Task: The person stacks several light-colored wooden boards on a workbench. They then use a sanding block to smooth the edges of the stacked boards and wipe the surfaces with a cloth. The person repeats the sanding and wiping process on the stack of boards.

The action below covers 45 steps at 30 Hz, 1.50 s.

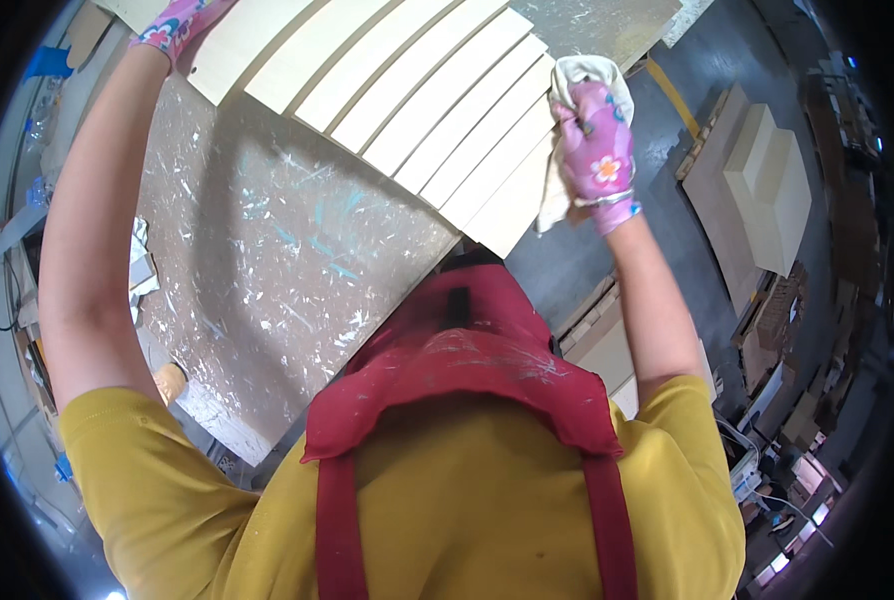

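Observation:
Several pale cream strips, side by side with dark gaps between them, form a slatted panel (pixel 417 93) lying across the worktable (pixel 267 230). My right hand (pixel 599 145), in a pink-purple flowered glove, grips a white cloth (pixel 555 192) and presses it against the panel's right end, past the table edge. Part of the cloth is bunched around the fingers and part hangs below. My left hand (pixel 189 25), gloved alike, is at the panel's far left corner. The upper picture edge cuts off its fingers, so their grip is hidden.
The tabletop is speckled with white and teal paint. To the right, a stepped cream piece (pixel 767 185) lies on a brown board (pixel 719 190) on the grey floor, near a yellow floor line (pixel 673 97). Crumpled white material (pixel 142 262) sits beside the table's left side.

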Each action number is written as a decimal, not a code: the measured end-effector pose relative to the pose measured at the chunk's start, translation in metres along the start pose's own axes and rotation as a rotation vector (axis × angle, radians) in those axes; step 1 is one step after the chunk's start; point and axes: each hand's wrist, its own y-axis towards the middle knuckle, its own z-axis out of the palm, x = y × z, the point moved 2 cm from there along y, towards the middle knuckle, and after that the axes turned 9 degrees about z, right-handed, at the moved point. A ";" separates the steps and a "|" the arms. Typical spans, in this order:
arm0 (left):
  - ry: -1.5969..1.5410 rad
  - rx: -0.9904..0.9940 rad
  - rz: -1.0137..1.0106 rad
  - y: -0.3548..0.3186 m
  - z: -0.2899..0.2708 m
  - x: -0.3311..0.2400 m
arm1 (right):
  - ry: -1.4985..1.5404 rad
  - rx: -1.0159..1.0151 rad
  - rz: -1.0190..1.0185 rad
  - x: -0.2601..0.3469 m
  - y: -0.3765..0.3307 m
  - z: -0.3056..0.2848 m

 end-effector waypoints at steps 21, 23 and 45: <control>0.148 -0.241 0.203 -0.005 0.000 -0.013 | 0.270 0.153 -0.076 0.046 -0.069 0.035; 0.122 -0.225 0.232 0.007 0.010 -0.011 | 0.038 0.301 -0.186 0.073 -0.083 0.021; 0.159 -0.210 0.259 0.002 0.004 -0.018 | 0.296 0.052 0.181 0.026 -0.041 -0.039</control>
